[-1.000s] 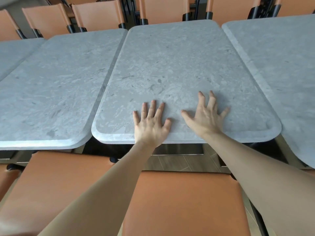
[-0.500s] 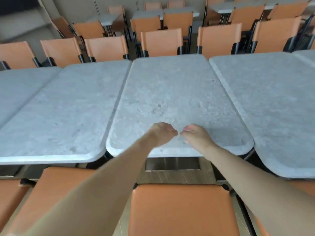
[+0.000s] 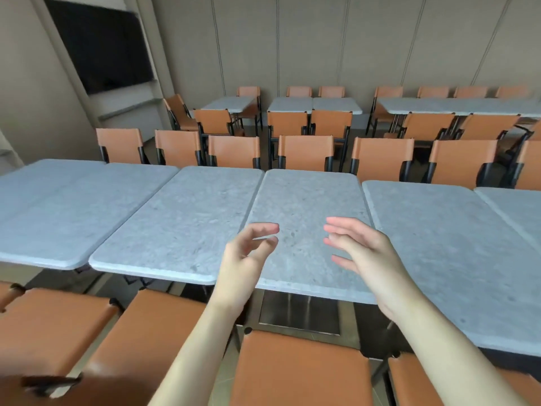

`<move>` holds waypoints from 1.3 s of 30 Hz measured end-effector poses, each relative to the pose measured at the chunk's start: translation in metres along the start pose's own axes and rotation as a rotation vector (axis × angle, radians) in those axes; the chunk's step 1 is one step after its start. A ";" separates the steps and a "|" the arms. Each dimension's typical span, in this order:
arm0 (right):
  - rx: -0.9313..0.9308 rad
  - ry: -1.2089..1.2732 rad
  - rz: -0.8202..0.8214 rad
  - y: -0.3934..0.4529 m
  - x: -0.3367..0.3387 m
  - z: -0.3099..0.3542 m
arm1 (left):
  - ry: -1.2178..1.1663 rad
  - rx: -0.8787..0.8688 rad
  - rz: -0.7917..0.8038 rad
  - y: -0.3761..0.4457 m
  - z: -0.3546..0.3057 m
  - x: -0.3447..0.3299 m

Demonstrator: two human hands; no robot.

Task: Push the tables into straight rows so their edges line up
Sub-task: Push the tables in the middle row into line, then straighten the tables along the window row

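1. Desk in the middle of the row sits flush with its left neighbour; a gap separates it from the right desk.
2. Left hand and right hand hover above its near edge, fingers loosely spread, holding nothing.
3. Risk: an uneven shove could skew a corner, or catch the chair below.

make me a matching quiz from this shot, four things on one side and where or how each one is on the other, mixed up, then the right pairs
Things
1. left hand
2. middle table
3. dark screen
4. nearest chair

Place or state
A. on the wall at upper left
B. directly ahead, beneath both hands
C. raised off the tabletop, fingers loosely curled, holding nothing
D. orange seat at the bottom edge, below the table's near edge

Pairs: 1-C, 2-B, 3-A, 4-D
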State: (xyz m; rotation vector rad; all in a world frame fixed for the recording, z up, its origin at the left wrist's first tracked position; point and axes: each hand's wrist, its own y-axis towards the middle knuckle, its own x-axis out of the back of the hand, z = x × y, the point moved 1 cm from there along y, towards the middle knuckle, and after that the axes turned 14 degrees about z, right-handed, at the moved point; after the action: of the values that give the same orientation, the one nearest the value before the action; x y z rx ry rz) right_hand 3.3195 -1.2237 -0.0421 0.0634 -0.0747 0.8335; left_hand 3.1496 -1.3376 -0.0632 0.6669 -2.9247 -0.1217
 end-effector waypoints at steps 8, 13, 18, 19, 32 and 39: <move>0.023 0.020 0.257 -0.062 -0.076 0.021 | 0.118 -0.039 -0.110 -0.118 -0.043 0.032; 0.025 0.044 0.417 -0.091 -0.143 0.032 | 0.133 -0.021 -0.222 -0.195 -0.048 0.074; 0.182 0.060 0.526 -0.104 -0.222 0.075 | 0.185 -0.019 -0.373 -0.266 -0.069 0.140; 0.198 0.052 0.563 -0.106 -0.240 0.082 | 0.186 -0.030 -0.410 -0.280 -0.073 0.155; 0.247 0.060 0.898 -0.151 -0.561 0.136 | 0.293 0.023 -0.626 -0.468 -0.094 0.389; 0.282 0.129 1.004 -0.176 -0.745 0.167 | 0.353 0.029 -0.708 -0.560 -0.105 0.536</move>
State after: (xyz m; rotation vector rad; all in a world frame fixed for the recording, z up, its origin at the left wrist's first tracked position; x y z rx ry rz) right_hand 2.9440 -1.9048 0.0514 0.2495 0.1506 1.8466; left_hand 2.9256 -2.0800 0.0423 1.5190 -2.2441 -0.0263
